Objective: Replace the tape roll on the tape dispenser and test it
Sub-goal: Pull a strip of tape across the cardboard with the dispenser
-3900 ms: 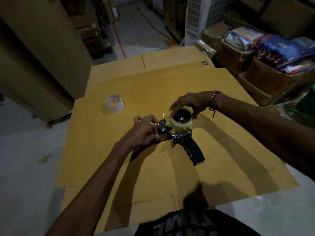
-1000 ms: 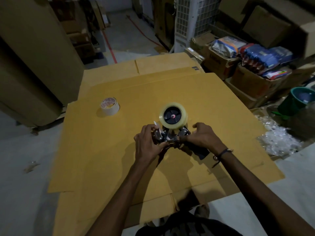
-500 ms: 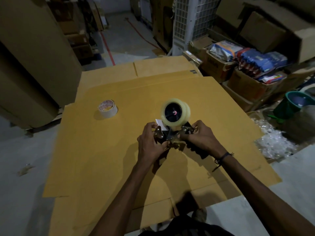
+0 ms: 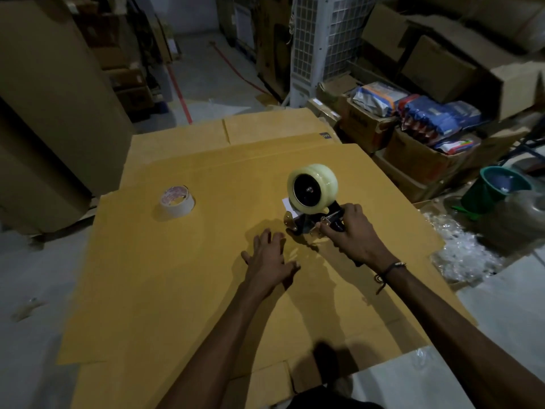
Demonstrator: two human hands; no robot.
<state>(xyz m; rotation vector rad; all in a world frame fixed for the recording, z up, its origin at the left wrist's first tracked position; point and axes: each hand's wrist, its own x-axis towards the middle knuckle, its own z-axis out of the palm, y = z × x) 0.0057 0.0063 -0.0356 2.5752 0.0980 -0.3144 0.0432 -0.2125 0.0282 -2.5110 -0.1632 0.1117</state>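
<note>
The tape dispenser (image 4: 306,222) stands nose-down on the flattened cardboard (image 4: 177,261), with a full clear tape roll (image 4: 312,187) mounted on its black hub. My right hand (image 4: 348,231) grips the dispenser's handle and frame from the right. My left hand (image 4: 269,258) lies flat on the cardboard just left of the dispenser's nose, fingers spread, holding nothing. A shiny strip of clear tape (image 4: 298,252) seems to lie on the cardboard between my hands. A second, thinner tape roll (image 4: 177,200) lies flat to the far left.
Open cardboard boxes with blue and grey packets (image 4: 427,113) line the right side. A green bucket (image 4: 495,187) and crumpled plastic wrap (image 4: 460,249) sit at the right. Tall cartons (image 4: 53,98) stand at the left, a white air cooler (image 4: 321,39) behind. Grey floor surrounds the cardboard.
My left hand has let go of the dispenser's front and now lies flat on the cardboard. My right hand still grips the dispenser, which has shifted slightly to the right.
</note>
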